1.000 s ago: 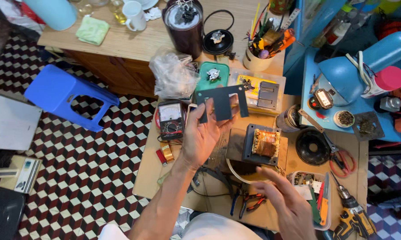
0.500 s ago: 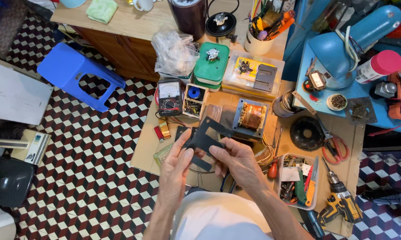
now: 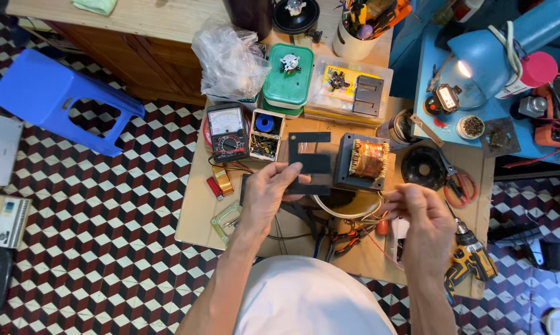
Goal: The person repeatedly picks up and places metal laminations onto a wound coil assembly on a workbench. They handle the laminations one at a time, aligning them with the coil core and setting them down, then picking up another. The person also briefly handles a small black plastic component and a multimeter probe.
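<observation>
Holding dark E-shaped plate (image 3: 309,162) in left hand (image 3: 269,197) (pinched, edge grip); transformer (image 3: 367,161) just beyond; right hand (image 3: 418,214) empty, loosely curled. Recommend keeping plate level w/ core.

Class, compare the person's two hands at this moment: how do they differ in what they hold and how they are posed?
The left hand pinches a flat dark metal plate; the right hand holds nothing visible. The left hand reaches farther over the bench than the right hand, whose fingers curl loosely. Both are bare.
</observation>
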